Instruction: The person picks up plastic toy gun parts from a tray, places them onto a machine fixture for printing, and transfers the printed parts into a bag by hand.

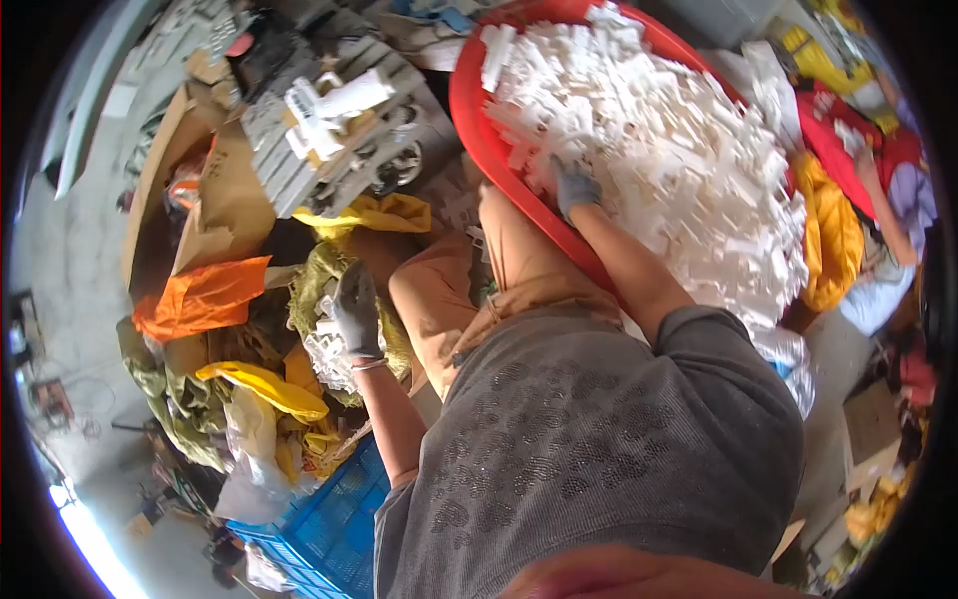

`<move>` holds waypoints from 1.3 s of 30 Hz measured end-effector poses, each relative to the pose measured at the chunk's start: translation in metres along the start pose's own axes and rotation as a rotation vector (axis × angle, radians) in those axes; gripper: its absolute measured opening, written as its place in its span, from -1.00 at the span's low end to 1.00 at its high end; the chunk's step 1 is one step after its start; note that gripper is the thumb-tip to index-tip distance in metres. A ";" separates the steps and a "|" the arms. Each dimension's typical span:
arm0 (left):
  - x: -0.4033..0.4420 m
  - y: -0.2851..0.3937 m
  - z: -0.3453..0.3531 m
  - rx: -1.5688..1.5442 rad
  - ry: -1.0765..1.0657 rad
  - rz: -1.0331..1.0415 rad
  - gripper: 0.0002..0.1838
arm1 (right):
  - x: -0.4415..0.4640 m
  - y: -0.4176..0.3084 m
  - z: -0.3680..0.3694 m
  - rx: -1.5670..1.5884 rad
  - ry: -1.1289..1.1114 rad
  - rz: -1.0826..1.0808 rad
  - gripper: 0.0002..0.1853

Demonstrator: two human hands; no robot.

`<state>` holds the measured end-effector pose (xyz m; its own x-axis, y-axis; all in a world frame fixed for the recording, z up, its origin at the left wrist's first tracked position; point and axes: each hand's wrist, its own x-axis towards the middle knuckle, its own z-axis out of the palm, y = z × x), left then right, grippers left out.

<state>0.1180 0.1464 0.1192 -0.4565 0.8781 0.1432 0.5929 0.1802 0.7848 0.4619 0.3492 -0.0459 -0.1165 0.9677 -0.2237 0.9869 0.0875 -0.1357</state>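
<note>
My right hand (576, 188), in a grey glove, rests at the near edge of a heap of white plastic parts (659, 170). The heap fills a large red tub (469, 110). Its fingers are apart, touching the parts, with nothing plainly held. My left hand (356, 311), also gloved, hangs over an open greenish woven sack (314, 275) beside my left leg. Its fingers look stretched out and hold nothing I can see. More white parts (329, 357) lie in the sack, just under that hand.
A grey slatted surface (339, 140) ahead carries a few white parts (334, 105). Left of it stands an open cardboard box (235, 200). Orange cloth (205, 298), yellow bags (264, 387) and a blue crate (324, 524) crowd my left side. Another person's arm (886, 205) shows at far right.
</note>
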 end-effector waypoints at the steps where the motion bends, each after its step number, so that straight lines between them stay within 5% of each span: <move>1: 0.007 0.007 -0.006 0.000 0.038 0.001 -0.72 | -0.004 0.008 0.003 0.032 0.028 -0.034 -0.38; 7: 0.053 0.073 -0.046 0.160 0.298 0.327 -0.78 | -0.024 0.044 -0.039 0.266 -0.021 -0.039 -0.27; 11: 0.093 0.115 -0.054 0.151 0.337 0.386 -0.78 | -0.032 0.058 -0.065 0.074 -0.213 -0.109 -0.35; 13: 0.115 0.121 -0.053 0.249 0.280 0.485 -0.73 | -0.034 0.075 -0.060 0.454 -0.008 -0.225 -0.46; 17: 0.151 0.125 -0.036 0.092 0.115 0.399 -0.65 | -0.024 0.096 -0.054 0.487 -0.090 -0.239 -0.52; 19: 0.164 0.125 -0.033 0.283 0.113 0.638 -0.62 | -0.040 0.086 -0.082 0.738 -0.093 -0.129 -0.55; 20: 0.167 0.124 -0.036 0.242 -0.007 0.511 -0.62 | -0.025 0.102 -0.052 0.734 -0.095 -0.130 -0.55; 22: 0.163 0.132 -0.039 0.187 -0.030 0.459 -0.62 | 0.014 0.144 0.026 0.220 0.017 -0.591 -0.54; 26: 0.161 0.126 -0.036 0.061 0.030 0.398 -0.66 | -0.040 0.067 -0.071 -0.147 -0.203 -0.313 -0.42; 30: 0.137 0.124 -0.048 -0.133 0.191 0.401 -0.64 | -0.037 0.060 -0.091 -0.310 -0.172 -0.372 -0.41; 33: 0.103 0.090 -0.062 -0.269 0.310 0.301 -0.62 | -0.043 0.061 -0.122 -0.090 -0.092 -0.348 -0.43; 35: 0.069 0.059 -0.072 -0.425 0.365 0.178 -0.65 | -0.027 0.093 -0.105 0.544 -0.070 -0.433 -0.46; 39: 0.005 -0.008 -0.094 -0.029 0.563 -0.054 -0.65 | -0.029 0.102 -0.108 0.898 -0.195 -0.279 -0.47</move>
<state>0.0485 0.1072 0.1699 -0.7738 0.4946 0.3958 0.5442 0.1991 0.8150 0.5780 0.3555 0.0508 -0.4310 0.8760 -0.2166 0.4762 0.0169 -0.8792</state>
